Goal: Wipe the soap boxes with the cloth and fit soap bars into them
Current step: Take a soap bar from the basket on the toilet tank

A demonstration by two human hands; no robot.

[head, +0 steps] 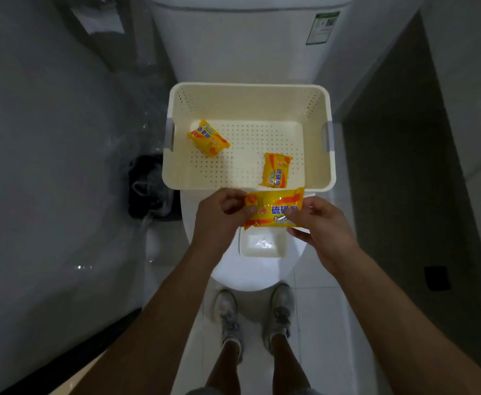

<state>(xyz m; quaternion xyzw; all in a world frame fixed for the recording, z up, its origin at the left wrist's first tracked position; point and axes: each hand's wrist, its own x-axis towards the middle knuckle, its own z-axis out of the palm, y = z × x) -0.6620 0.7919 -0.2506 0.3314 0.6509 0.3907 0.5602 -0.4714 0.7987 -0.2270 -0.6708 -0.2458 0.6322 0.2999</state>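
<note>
I hold a yellow wrapped soap bar (273,208) over the closed toilet lid. My left hand (222,215) pinches its left end and my right hand (319,223) pinches its right end. Just below the bar a white soap box (260,245) lies open on the lid. Two more yellow wrapped soap bars lie inside a cream perforated basket (176,172): one at the back left (208,138), one at the front right (276,170). No cloth is in view.
The basket sits on the toilet lid (250,275) against the white tank (242,38). A dark bin with a plastic bag (151,189) stands left of the toilet. My feet (253,312) stand on the white tiled floor before the bowl.
</note>
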